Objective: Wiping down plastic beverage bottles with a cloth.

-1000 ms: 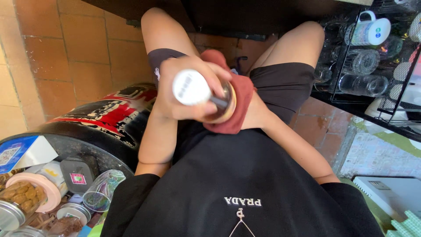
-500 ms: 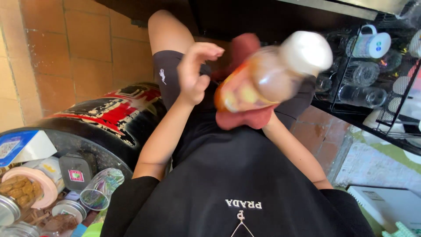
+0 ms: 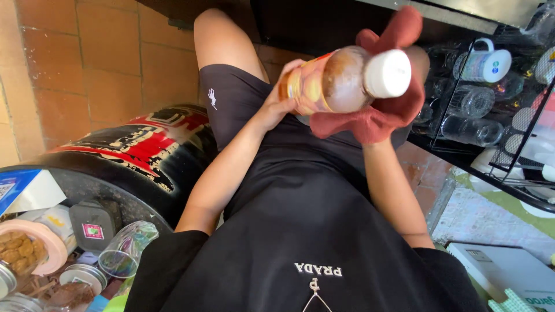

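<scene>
left hand (image 3: 276, 101) grips bottom of bottle (image 3: 332, 81), fingers wrapped round it. right hand hidden under red cloth (image 3: 378, 118), cupping bottle's side. bottle tilted above lap, white cap (image 3: 387, 73) toward camera.

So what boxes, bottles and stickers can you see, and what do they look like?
Brown sauce bottle with white cap: held up in both hands, orange-yellow label.
Blue and white carton: far left, flat, rectangular.
Grey square lid: lower left, small pink sticker.
White flat box: lower right, on the floor.
</scene>
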